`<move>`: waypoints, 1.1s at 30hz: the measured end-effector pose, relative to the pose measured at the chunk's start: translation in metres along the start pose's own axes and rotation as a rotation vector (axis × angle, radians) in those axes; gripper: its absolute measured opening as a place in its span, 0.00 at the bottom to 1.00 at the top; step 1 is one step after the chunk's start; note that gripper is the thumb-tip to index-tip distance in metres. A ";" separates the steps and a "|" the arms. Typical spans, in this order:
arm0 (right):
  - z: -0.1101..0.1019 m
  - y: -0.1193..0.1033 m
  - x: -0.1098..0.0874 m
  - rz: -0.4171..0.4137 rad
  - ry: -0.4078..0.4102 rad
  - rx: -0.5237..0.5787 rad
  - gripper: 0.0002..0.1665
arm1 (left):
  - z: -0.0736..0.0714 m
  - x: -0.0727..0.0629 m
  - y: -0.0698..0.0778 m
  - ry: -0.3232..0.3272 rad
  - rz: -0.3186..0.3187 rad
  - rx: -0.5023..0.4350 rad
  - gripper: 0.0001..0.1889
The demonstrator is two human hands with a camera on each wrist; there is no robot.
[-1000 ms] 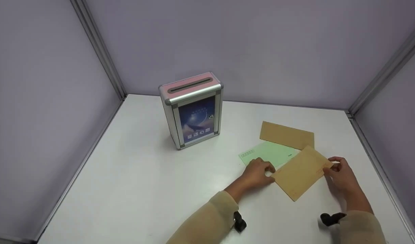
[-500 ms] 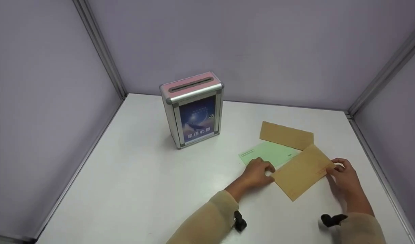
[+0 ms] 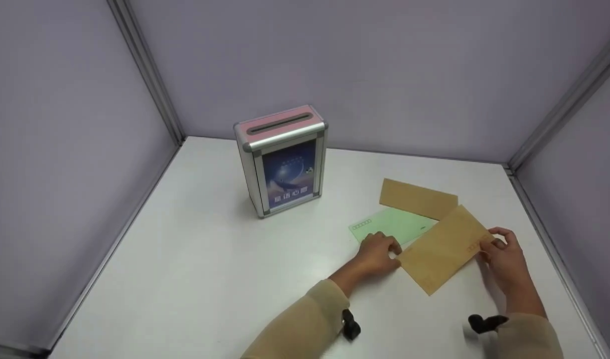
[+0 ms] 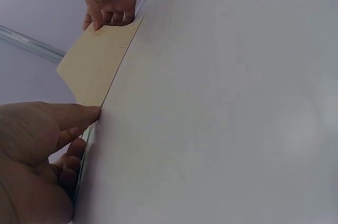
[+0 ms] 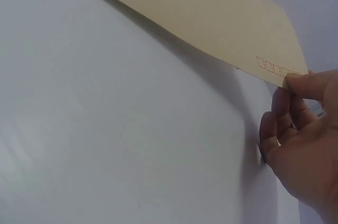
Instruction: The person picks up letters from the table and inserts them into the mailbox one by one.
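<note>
A brown paper envelope [image 3: 445,252] slants over the table between my two hands. My left hand [image 3: 379,254] pinches its left corner low at the tabletop; in the left wrist view the thumb [image 4: 79,115] lies on the corner. At the other end my right hand [image 3: 505,259] grips the edge near the red printed postcode boxes [image 5: 277,68]. That end is raised off the table, with a shadow under it in the right wrist view. Partly beneath the envelope lies a green envelope [image 3: 397,223], and behind it another brown envelope [image 3: 418,198].
A metal-framed box [image 3: 287,169] with a pink top, a slot [image 3: 280,123] and a blue picture door stands at the back, left of the envelopes. The white table [image 3: 185,269] is bounded by grey panels [image 3: 360,75] at the back and both sides.
My right hand has shifted slightly right and lifted its end of the brown envelope, which now tilts more. My left hand keeps almost the same place. The other envelopes and the box stay put.
</note>
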State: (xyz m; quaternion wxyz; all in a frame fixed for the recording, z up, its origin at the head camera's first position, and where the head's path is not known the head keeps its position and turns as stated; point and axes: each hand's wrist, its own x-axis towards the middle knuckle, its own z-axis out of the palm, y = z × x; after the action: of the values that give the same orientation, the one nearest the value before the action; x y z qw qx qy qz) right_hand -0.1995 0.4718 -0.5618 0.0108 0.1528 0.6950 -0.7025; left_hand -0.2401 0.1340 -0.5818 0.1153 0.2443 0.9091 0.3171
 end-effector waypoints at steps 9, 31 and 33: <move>0.022 -0.020 -0.004 -0.078 0.003 0.269 0.23 | -0.005 0.001 -0.005 -0.011 0.007 -0.197 0.09; 0.076 -0.082 -0.017 -0.310 -0.014 0.436 0.25 | -0.026 -0.001 -0.009 -0.004 0.016 -0.495 0.08; 0.082 -0.088 -0.018 -0.310 -0.007 0.417 0.26 | -0.029 -0.001 -0.010 0.005 0.023 -0.498 0.08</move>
State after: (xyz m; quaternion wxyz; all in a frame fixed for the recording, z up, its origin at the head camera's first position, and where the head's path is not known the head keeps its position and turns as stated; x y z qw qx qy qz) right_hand -0.2186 0.3911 -0.4732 -0.1267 0.0410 0.5502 -0.8243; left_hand -0.2537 0.1115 -0.5660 0.1659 0.2177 0.8005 0.5332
